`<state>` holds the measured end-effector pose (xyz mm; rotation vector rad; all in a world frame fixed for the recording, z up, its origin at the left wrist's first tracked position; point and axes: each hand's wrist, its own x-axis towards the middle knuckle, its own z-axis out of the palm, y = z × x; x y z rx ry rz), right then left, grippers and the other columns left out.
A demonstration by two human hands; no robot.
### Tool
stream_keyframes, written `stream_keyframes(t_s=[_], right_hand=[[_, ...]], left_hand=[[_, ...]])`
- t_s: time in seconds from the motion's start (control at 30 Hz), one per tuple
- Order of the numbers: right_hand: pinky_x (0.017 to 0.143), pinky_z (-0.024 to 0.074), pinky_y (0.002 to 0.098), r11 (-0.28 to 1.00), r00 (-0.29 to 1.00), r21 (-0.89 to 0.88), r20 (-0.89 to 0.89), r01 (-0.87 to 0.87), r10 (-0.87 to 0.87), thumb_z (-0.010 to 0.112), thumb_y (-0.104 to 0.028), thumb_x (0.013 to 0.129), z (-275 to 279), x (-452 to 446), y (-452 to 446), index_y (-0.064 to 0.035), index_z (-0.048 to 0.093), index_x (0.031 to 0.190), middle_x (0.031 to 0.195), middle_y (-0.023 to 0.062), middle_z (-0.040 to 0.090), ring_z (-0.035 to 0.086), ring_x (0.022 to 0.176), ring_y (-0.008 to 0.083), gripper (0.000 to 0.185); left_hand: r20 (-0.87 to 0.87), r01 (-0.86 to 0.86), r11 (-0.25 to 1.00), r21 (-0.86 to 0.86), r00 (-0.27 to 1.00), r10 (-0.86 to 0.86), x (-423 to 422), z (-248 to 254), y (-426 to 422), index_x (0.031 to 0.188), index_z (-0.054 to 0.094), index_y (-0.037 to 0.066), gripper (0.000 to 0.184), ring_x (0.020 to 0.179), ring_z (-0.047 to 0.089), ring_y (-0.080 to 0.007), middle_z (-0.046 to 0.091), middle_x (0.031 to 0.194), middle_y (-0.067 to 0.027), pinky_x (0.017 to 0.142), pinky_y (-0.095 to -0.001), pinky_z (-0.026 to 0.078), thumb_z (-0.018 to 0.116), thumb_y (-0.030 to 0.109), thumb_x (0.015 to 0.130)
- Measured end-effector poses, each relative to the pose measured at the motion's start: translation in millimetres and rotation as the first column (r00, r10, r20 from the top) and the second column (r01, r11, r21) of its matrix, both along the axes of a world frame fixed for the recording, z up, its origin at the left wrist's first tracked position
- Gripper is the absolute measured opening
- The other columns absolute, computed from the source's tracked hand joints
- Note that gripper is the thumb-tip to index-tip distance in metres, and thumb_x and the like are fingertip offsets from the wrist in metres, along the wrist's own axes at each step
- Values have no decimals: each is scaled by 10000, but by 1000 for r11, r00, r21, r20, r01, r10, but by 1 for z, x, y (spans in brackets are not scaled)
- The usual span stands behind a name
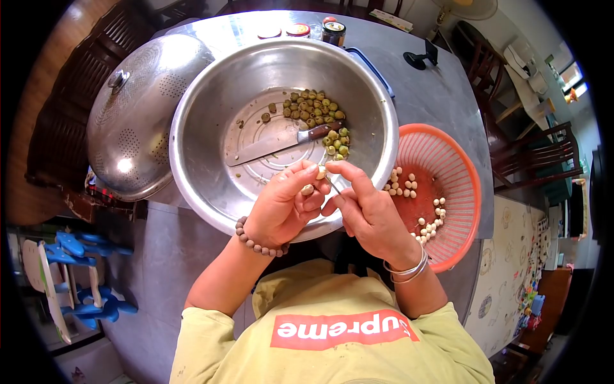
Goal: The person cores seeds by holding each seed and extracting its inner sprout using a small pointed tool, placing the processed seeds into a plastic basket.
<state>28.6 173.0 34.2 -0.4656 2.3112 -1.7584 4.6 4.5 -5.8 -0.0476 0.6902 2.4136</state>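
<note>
- Together above the near rim of the steel basin (211,121): left hand (284,197) and right hand (371,211), fingertips almost meeting.
- Clamped between left thumb and finger: one pale seed (321,171). Tucked lower in the same hand: a second seed (307,190).
- Gripped in the right hand: a thin metal tool (335,187), tip toward the pale seed, forefinger raised close by it.
- On the basin floor, toward the far right wall: a heap of green-brown rounds (310,105), a few strays to its left. Nearer, by the right wall: a smaller cluster of brighter green rounds (338,142).
- Between heap and cluster: the handle of a broad knife (272,148), blade pointing to the left wall. Out of both hands.
- At the near right corner of the table (441,89), just beside the basin: an orange basket (457,166). Inside, pale and bare: finished seeds (432,225), by the look of them, in two loose groups.
- At the table's left edge: a perforated steel cover (137,115). Along the far edge: jars (332,33).
- Judged part-way along: a modest lot done in the basket, one in hand, green ones left in the basin. Hard to tell, at this size, whole rounds from empty shells in the heap; no fair count possible.
</note>
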Motion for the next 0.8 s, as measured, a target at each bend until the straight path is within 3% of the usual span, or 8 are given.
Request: stream_keyframes(t_s=[0.07, 0.17, 0.23, 0.37, 0.43, 0.57, 0.63, 0.8], right_hand=[[613, 480, 312, 1000, 1000, 0, -12, -9, 9, 434, 13, 851, -4, -1, 0, -55, 391, 1204, 711, 134, 591, 629, 673, 210, 362], [423, 366, 192, 1000, 996, 15, -89, -4, 5, 444, -14, 873, -9, -2, 1, -64, 396, 1203, 630, 11, 581, 437, 444, 39, 337], [608, 482, 312, 998, 1000, 58, 15, -27, 26, 447, 14, 848, -1, -2, 3, -83, 399, 1195, 730, 144, 592, 634, 692, 214, 364], [606, 484, 323, 999, 999, 40, -43, -17, 18, 449, 19, 843, -7, -2, 1, -82, 403, 1185, 715, 153, 592, 639, 693, 238, 360], [420, 374, 193, 1000, 991, 17, -131, 5, -2, 420, 11, 861, -12, -3, 0, -74, 413, 1174, 639, 8, 581, 439, 440, 38, 324], [418, 378, 192, 1000, 992, 21, -127, 2, 0, 410, 18, 859, -10, -4, 1, -74, 414, 1170, 646, 7, 580, 443, 442, 37, 325], [562, 464, 364, 997, 996, 78, -89, 0, 7, 468, 4, 837, -6, -5, 2, -89, 405, 1175, 647, 165, 557, 622, 648, 304, 357], [564, 457, 357, 997, 999, 82, -50, 9, -4, 468, -8, 847, -4, -5, 2, -91, 409, 1170, 638, 151, 533, 609, 637, 287, 339]], left_hand=[[-18, 20, 999, 26, 1000, -20, -1, -2, -1, 866, 500, 82, 101, 546, 447, -40, 573, 788, -42, 528, -189, 408, 519, 179, 885], [-9, 0, 1000, 16, 1000, 1, 0, -2, -1, 869, 501, 83, 96, 586, 475, -52, 571, 801, -45, 537, -197, 415, 525, 175, 881], [-4, -6, 1000, 15, 1000, 6, 1, -1, -1, 875, 502, 85, 93, 612, 491, -58, 571, 805, -45, 537, -195, 415, 527, 174, 879], [-36, 36, 997, 64, 999, -34, -1, -4, -3, 901, 505, 90, 84, 663, 523, -63, 571, 815, -42, 533, -183, 411, 534, 165, 875], [-6, 6, 999, 44, 1000, -5, 0, 0, -1, 907, 507, 90, 82, 660, 523, -63, 572, 812, -43, 530, -176, 407, 536, 159, 874], [34, -40, 999, 17, 999, 39, 2, 3, 1, 913, 515, 86, 76, 648, 515, -60, 575, 806, -43, 502, -164, 389, 542, 140, 867], [21, -32, 999, 27, 999, 32, 1, 3, 1, 911, 516, 84, 75, 623, 507, -59, 576, 805, -43, 490, -161, 381, 543, 138, 866], [1, -18, 999, 39, 1000, 18, 0, 0, 0, 909, 519, 82, 72, 538, 473, -51, 583, 788, -48, 447, -154, 353, 542, 133, 864]])
